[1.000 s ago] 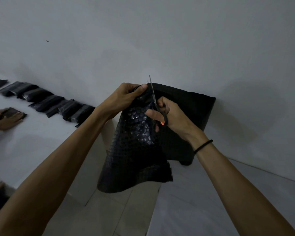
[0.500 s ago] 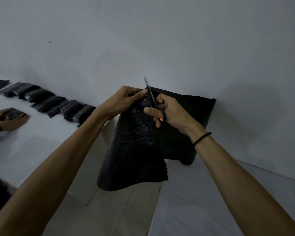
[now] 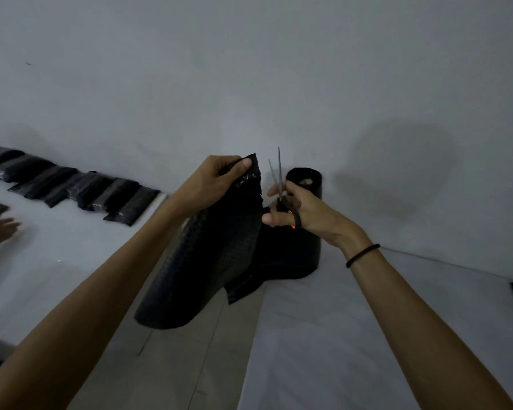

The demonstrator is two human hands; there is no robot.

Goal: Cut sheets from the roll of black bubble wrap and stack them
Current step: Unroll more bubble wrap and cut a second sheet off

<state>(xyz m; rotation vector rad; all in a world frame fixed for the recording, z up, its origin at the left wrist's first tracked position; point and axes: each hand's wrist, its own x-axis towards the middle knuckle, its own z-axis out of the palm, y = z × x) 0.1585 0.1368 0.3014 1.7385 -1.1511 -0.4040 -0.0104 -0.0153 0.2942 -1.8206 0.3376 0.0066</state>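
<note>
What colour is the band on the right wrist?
The band is black; the head view shows it best.

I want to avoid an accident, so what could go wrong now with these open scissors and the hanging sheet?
The scissors in the right hand point up with blades open, close to the left hand; a slip could nick it. The left hand grips the sheet only at its top, above the floor, so it might drop. If it is joined low down, tugging could topple the roll.
</note>
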